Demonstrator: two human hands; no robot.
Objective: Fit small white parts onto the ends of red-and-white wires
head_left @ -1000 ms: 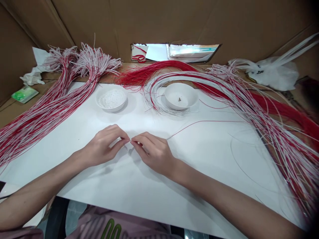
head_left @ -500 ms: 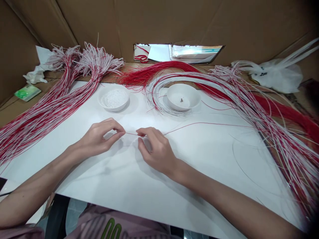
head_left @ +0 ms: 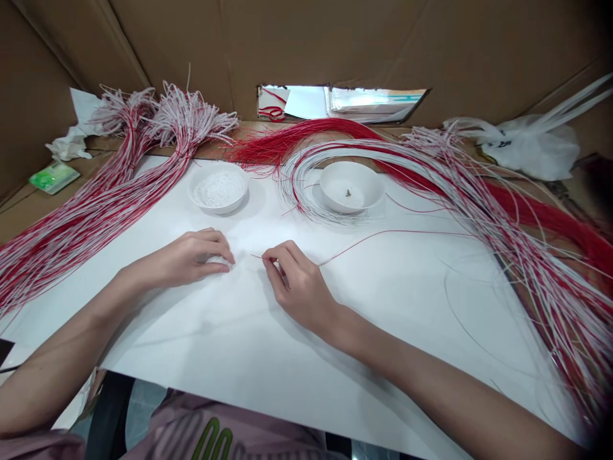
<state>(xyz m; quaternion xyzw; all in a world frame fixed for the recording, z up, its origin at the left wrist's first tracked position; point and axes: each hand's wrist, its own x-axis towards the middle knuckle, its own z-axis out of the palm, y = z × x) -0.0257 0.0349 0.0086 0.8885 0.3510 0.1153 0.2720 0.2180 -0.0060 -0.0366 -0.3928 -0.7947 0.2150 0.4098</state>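
Observation:
My right hand (head_left: 302,284) pinches a thin red wire (head_left: 368,236) between thumb and fingertips. The wire's short free end points left out of the pinch, and its long part arcs away to the right. A whitish section lies on the wire just right of the knuckles. My left hand (head_left: 204,259) is low over the white tabletop (head_left: 215,345), apart from the wire, with thumb and fingers curved and a gap between them. Tiny whitish bits, too small to make out, are by its fingertips. Beyond it stands a white bowl (head_left: 194,195) of small white pieces.
A second white bowl (head_left: 373,198) holds a small dark bit. Bundles of red and white wires (head_left: 163,185) lie at left, with more wires (head_left: 517,249) at right. A red wire bundle (head_left: 306,131), a plastic bag (head_left: 536,150) and a cardboard wall (head_left: 167,38) are behind.
My left hand has let go of the wire's left end and moved slightly left and down, its fingers loosening. My right hand stays nearly in place, fingertips now closed together on the wire.

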